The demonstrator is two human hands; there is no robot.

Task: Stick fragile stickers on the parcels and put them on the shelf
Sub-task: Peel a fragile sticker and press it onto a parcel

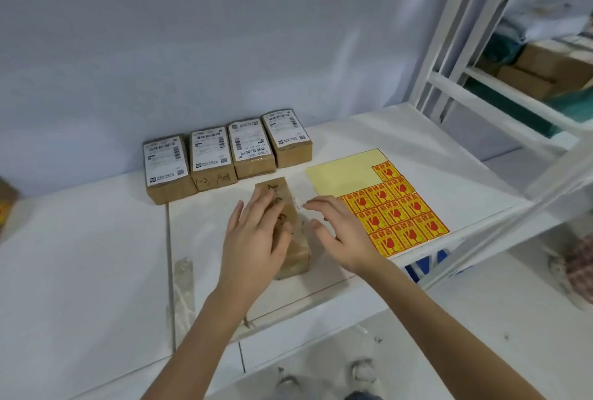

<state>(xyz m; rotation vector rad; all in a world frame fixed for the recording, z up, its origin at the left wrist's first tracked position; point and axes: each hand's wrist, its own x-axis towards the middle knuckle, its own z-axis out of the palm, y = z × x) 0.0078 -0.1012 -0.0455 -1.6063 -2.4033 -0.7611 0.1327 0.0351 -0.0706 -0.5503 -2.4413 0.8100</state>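
Partly hidden parcel (290, 239) under left hand (256, 232), handwriting illegible

A plain pale wall (192, 30) stands at the far side, evenly lit. A white table (80, 271) runs along it, with a seam across its top. At right rises a white metal rack (449, 46); the pale floor (481, 319) lies near right.

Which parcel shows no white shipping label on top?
The parcel under the left hand, the fifth parcel: its top is bare brown with handwriting. The four parcels in the back row show white labels.
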